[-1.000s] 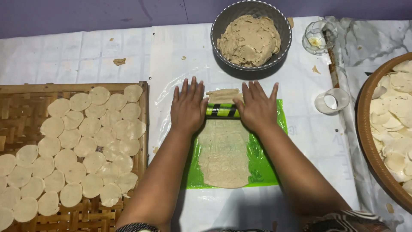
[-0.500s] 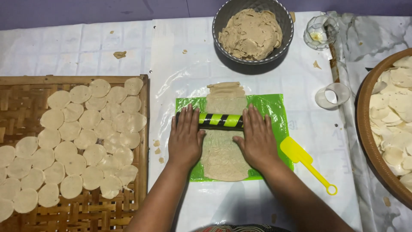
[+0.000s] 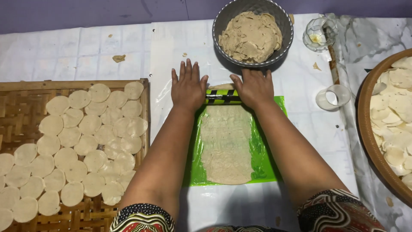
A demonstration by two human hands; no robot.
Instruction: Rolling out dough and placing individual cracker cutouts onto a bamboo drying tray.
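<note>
Left hand: flat, fingers spread and straight, palm pressing on the left end of the green-and-black rolling pin; it grips nothing.
Right hand: also flat and open, palm on the pin's right end.
Dough sheet: one long, thin strip on the green plastic mat, running from the pin toward the person.
Handling: the sheet looks soft, limp and easily torn, likely tacky; best lifted from an edge with the mat under it. The pin looks stiff and light and is worked from its two ends.
Counts: one pin, one mat, one metal bowl of dough scraps, one ring cutter, one small glass.
Cut rounds: several dozen overlapping on the woven tray; more in the round basket, too heaped to count.
</note>
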